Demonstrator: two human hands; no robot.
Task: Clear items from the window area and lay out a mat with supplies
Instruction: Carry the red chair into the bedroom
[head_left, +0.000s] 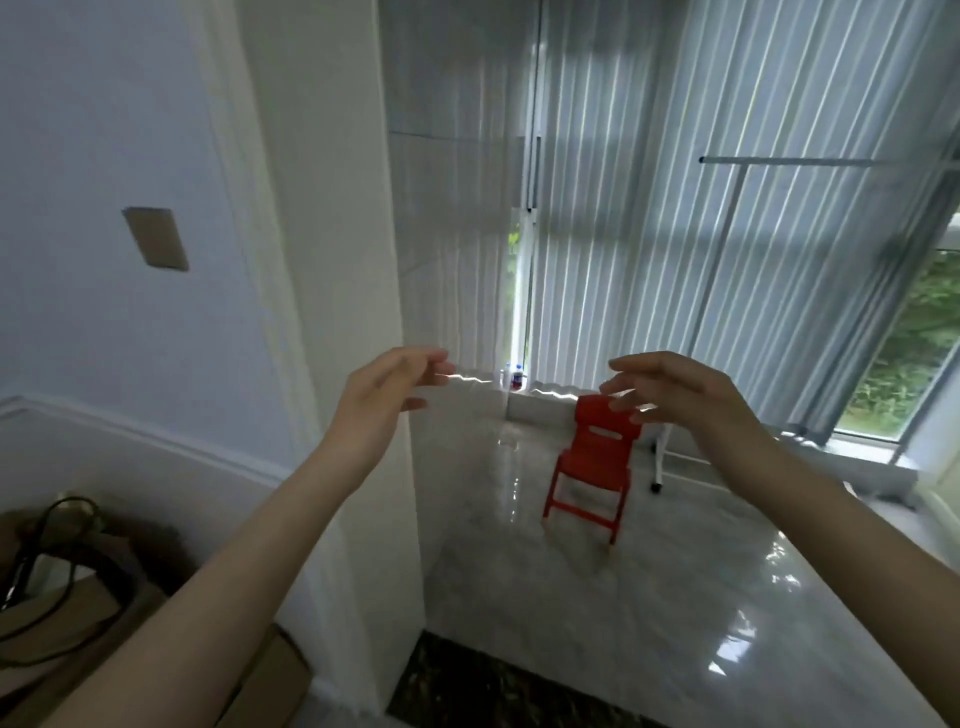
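A small red plastic chair (592, 470) stands on the glossy marble floor (649, 597) near the low window ledge (550, 402). Small bottles (514, 378) stand on that ledge by the gap in the blinds. My left hand (387, 395) is raised in front of the white pillar, fingers loosely curled, holding nothing. My right hand (670, 395) hovers in the air in front of the chair's backrest, fingers relaxed and empty. Both forearms stretch out ahead of me.
A white pillar (332, 312) divides the view. Vertical blinds (675, 234) cover the window; a white rack on wheels (658, 467) stands by the sill. Cardboard boxes with black cables (62, 587) sit at lower left. A dark stone strip (493, 686) edges the floor.
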